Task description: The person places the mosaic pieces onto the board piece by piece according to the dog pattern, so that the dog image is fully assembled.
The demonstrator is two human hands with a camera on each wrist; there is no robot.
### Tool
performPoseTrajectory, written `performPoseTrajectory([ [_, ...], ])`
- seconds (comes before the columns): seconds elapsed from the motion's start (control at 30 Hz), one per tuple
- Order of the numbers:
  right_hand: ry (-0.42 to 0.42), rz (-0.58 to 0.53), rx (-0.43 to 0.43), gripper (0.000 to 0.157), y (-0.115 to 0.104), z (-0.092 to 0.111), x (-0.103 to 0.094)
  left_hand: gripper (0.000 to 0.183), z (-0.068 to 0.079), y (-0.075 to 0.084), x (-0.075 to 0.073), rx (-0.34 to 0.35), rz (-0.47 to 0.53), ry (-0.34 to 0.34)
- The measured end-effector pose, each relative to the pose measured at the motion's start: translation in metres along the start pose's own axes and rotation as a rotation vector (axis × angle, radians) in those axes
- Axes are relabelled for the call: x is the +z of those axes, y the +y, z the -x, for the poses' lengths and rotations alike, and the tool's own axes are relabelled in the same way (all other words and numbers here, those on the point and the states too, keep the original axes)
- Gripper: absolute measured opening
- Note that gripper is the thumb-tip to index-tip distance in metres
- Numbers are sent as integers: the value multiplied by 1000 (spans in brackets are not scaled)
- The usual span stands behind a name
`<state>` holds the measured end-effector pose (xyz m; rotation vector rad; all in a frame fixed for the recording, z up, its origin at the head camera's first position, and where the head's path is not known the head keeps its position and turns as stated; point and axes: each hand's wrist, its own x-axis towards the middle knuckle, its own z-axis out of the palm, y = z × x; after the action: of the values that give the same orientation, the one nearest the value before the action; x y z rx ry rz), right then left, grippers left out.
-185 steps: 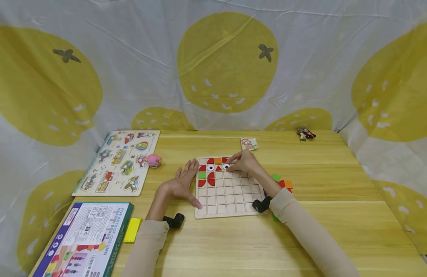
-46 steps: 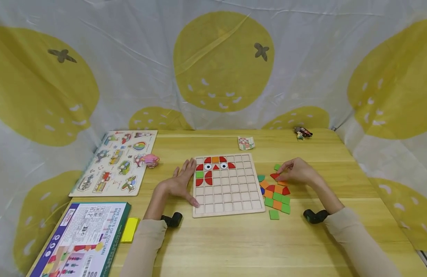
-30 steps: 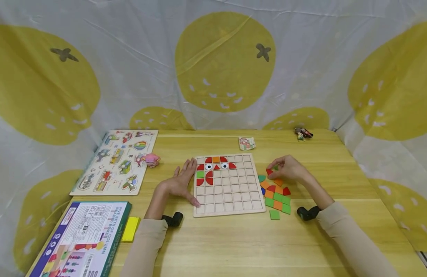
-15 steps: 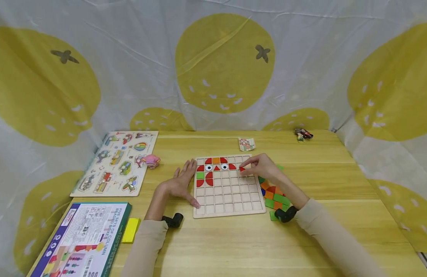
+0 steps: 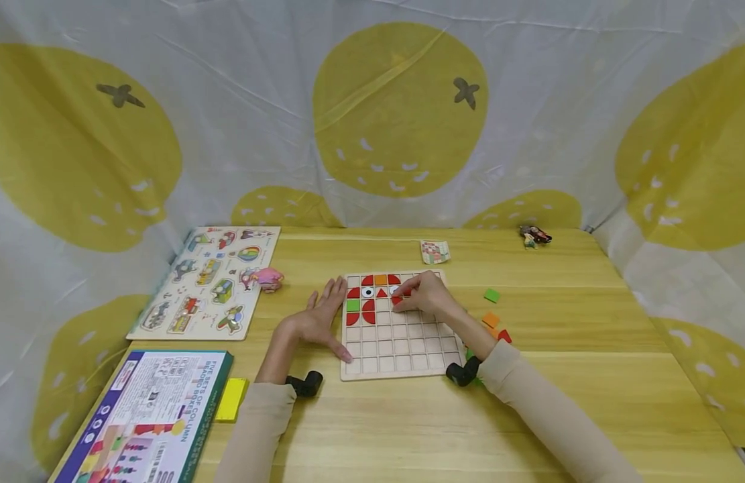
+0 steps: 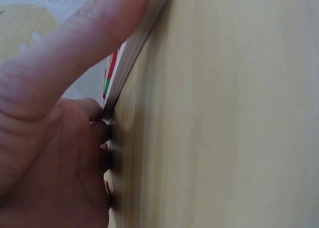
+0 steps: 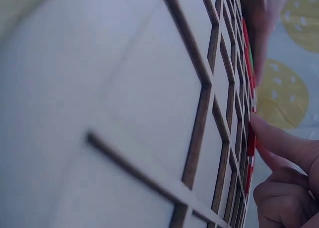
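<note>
A light wooden grid board [image 5: 408, 349] lies mid-table in the head view, red, green and orange tiles and white eye tiles filling some upper-left cells. My left hand [image 5: 314, 329] lies spread along its left side, thumb on the lower-left corner; in the left wrist view the thumb [image 6: 94, 43] crosses the board's edge [image 6: 130, 51]. My right hand [image 5: 429, 295] pinches a red curved-edge tile [image 5: 396, 300] at a cell just under the right eye tile, which the fingers partly cover. In the right wrist view, the fingertips touch the red tile [image 7: 251, 140] at the grid.
Loose tiles lie right of the board, among them a green square tile [image 5: 491, 295] and an orange one [image 5: 490, 319], others behind my forearm. A small picture card [image 5: 435, 252] sits beyond the board. Leftward are a picture puzzle [image 5: 197, 288], a pink toy [image 5: 267, 279], and a box [image 5: 149, 416].
My right hand has picked a red tile from the pile and carried it leftward onto the board, beneath the right eye tile. The left hand has kept its place at the board's left side.
</note>
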<state>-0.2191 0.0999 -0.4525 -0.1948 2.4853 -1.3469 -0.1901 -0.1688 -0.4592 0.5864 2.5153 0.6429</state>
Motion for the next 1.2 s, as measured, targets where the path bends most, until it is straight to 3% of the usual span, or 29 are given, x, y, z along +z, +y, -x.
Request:
performPoseTrajectory([
  [0.8, 10, 48, -18, 20, 1, -2, -2, 150, -1, 0, 0, -8, -1, -9],
  [0.97, 8, 58, -11, 18, 5, 6, -28, 149, -1, 2, 1, 1, 5, -9],
  [1.2, -107, 93, -76, 25, 32, 42, -99, 149, 1, 3, -2, -1, 12, -1],
])
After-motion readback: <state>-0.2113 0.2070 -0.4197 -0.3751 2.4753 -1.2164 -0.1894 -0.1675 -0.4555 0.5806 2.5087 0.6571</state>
